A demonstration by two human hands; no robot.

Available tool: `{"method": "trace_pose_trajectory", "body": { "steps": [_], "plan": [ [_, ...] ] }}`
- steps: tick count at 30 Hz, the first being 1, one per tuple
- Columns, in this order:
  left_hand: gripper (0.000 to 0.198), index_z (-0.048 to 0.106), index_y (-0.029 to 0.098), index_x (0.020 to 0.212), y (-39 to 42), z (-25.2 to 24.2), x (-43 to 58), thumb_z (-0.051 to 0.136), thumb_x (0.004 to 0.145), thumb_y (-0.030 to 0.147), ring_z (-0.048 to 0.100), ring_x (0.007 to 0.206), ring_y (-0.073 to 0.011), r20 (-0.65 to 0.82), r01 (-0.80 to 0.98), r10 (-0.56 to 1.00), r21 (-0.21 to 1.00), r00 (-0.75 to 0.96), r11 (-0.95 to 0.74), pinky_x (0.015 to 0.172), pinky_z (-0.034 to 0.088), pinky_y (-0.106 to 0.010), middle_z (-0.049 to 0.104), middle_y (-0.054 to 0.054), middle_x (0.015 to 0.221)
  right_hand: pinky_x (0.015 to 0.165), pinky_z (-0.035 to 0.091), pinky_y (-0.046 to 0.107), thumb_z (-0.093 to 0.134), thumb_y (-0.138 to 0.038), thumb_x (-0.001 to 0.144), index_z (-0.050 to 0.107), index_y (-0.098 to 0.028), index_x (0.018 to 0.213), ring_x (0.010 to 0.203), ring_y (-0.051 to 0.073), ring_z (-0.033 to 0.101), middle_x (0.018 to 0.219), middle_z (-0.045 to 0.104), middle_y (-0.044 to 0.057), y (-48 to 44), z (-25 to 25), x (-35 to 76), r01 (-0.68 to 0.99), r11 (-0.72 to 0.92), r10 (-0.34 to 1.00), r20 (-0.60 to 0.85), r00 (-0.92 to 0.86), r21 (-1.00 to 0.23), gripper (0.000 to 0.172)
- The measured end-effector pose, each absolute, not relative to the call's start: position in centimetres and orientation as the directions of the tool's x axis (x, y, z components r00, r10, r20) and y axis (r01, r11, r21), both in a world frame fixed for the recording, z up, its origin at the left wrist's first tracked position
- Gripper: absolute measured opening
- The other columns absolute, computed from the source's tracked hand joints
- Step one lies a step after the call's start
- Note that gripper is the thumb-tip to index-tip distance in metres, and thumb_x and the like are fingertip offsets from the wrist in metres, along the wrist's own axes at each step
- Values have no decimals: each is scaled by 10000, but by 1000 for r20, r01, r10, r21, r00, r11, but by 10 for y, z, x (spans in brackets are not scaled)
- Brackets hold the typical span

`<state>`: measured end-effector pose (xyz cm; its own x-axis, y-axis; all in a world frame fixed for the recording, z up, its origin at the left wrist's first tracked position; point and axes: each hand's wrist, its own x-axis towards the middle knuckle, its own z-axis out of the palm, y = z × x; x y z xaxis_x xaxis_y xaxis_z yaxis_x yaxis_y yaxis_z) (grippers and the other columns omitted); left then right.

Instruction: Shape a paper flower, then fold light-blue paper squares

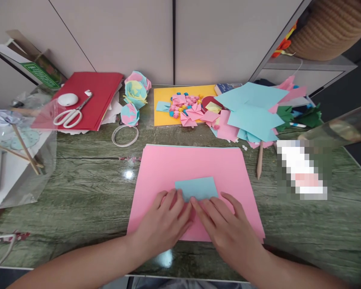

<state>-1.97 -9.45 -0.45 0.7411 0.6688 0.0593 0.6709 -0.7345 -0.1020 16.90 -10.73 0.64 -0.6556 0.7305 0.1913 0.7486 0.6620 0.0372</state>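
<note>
A small light-blue sheet of paper [197, 186] lies on a stack of pink paper [192, 160] in front of me. It looks folded, with its near edge under my fingers. My left hand [168, 216] grips that edge from the left, fingers bent together. From the right, my right hand [225, 220] pinches and presses the same edge, its index fingertip meeting the left hand near the middle. The fingers cover the near part of the sheet. Both thumbs are largely hidden.
White-handled scissors [69, 117] and a white case [67, 99] rest on red paper [90, 90] at the back left. Nearby are a tape roll [125, 136] and folded paper balls [135, 90]. Light-blue cut sheets [252, 98] and a wooden-handled tool [260, 162] lie right.
</note>
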Motion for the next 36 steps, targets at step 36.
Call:
{"method": "trace_pose_trajectory", "body": {
  "steps": [36],
  "plan": [
    [214,556,98,1006,-79,-6,-32,425,839,122,545,799,-182,248,562,548,17,799,-827,682,395,-318,622,-89,879,989,237,429,446,-145,842,570,-173,999,936,150,509,920,628,41,-86,1,175,651,707,707,246,-663,-278,202]
  ]
}}
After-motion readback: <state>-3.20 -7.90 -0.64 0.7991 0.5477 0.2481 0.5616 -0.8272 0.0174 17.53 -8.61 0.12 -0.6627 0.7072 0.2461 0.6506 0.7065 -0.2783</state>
